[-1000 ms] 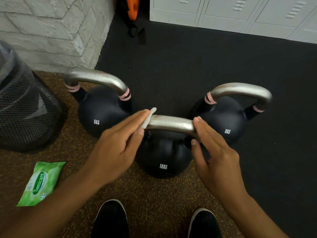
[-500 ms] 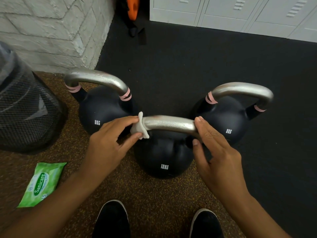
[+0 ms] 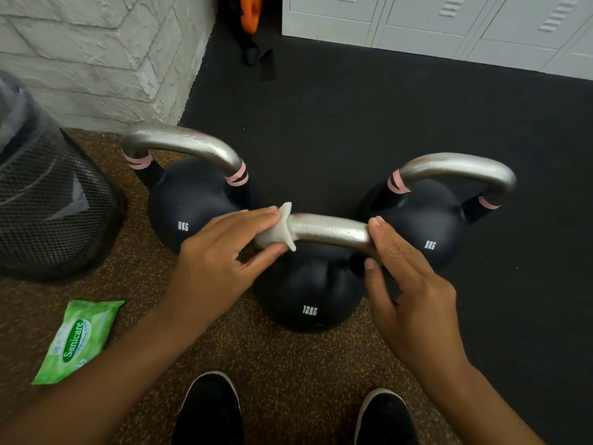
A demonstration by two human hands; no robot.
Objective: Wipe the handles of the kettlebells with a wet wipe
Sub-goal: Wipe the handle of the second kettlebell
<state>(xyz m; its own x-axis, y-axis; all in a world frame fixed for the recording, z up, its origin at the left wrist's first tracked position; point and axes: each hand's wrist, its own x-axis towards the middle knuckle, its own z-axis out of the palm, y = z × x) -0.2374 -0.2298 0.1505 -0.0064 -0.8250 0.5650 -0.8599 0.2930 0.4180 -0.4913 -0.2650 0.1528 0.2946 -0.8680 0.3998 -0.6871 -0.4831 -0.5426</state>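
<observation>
Three black kettlebells with silver handles stand on the floor. The nearest, marked 12KG [image 3: 308, 293], has its handle [image 3: 327, 231] running left to right between my hands. My left hand [image 3: 218, 268] pinches a white wet wipe [image 3: 277, 234] wrapped round the handle's left end. My right hand [image 3: 407, 284] touches the handle's right end with straight fingers and the thumb below it. An 8KG kettlebell [image 3: 189, 207] stands behind on the left, another 8KG one [image 3: 426, 226] behind on the right, both with pink bands on their handles.
A green pack of wipes [image 3: 78, 340] lies on the brown mat at the left. A black mesh bin [image 3: 48, 203] stands beside a white brick wall. White lockers [image 3: 449, 24] line the back. My two black shoes [image 3: 208, 409] are at the bottom edge.
My left hand slid the wipe left along the 12KG handle, then a little back to the right. My right hand stayed at the handle's right end.
</observation>
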